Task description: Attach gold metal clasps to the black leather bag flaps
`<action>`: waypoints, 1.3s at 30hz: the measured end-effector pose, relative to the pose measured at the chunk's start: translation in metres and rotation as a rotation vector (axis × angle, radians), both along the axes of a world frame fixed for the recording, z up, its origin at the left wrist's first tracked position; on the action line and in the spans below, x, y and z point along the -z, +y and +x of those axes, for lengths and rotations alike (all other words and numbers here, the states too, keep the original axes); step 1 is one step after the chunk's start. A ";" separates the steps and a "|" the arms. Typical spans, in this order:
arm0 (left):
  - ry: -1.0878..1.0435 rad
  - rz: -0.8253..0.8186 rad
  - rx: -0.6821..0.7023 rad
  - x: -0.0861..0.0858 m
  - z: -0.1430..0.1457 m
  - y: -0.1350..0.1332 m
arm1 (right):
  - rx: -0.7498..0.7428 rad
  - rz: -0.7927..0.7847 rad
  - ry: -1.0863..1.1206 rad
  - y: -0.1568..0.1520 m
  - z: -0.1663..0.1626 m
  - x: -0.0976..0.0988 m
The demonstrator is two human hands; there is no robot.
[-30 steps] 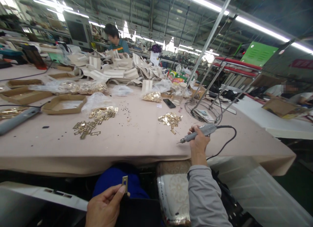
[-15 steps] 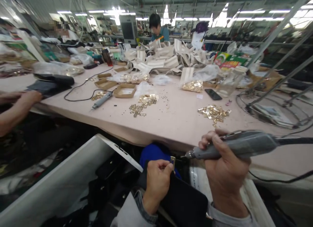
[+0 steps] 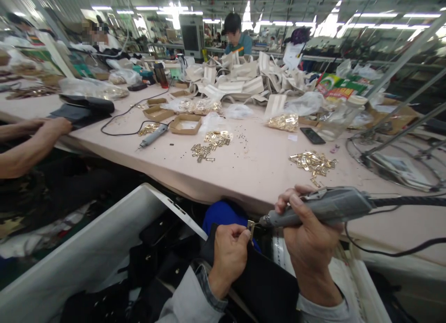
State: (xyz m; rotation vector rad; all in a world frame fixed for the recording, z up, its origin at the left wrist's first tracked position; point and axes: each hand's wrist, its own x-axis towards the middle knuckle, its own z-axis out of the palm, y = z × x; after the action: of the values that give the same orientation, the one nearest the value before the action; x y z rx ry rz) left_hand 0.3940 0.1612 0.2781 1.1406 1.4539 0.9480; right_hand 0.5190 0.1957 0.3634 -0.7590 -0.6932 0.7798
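Observation:
My left hand pinches a small gold metal plate at the edge of a black bag piece on my lap. Closed around a grey electric screwdriver is my right hand, with the tool held nearly level. Its bit points left and meets or nearly meets the plate; I cannot tell if they touch. Blue cloth shows behind the plate. On the table ahead lies a pile of gold metal fittings, and a second pile lies farther left.
A white bin holding black pieces stands at my left. Another grey screwdriver, cardboard trays and a phone lie on the table. A co-worker's hands are at the far left. A wire rack stands right.
My right hand has brought the screwdriver left, so its bit is now at the gold plate. The left hand keeps its pinch. The whole view has shifted slightly.

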 end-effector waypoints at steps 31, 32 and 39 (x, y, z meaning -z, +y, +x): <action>-0.004 0.042 0.000 -0.012 -0.003 -0.005 | -0.016 -0.022 -0.034 0.002 -0.010 0.004; -0.005 0.049 -0.002 -0.011 -0.003 -0.005 | -0.016 -0.022 -0.035 0.002 -0.011 0.005; -0.016 0.053 0.002 -0.012 -0.003 -0.007 | -0.133 -0.015 -0.128 0.000 -0.010 0.004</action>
State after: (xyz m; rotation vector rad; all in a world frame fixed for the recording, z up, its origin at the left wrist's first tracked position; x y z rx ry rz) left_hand 0.3911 0.1544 0.2900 1.1710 1.4217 0.9971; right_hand 0.5093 0.1960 0.3593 -0.7875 -0.8603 0.8634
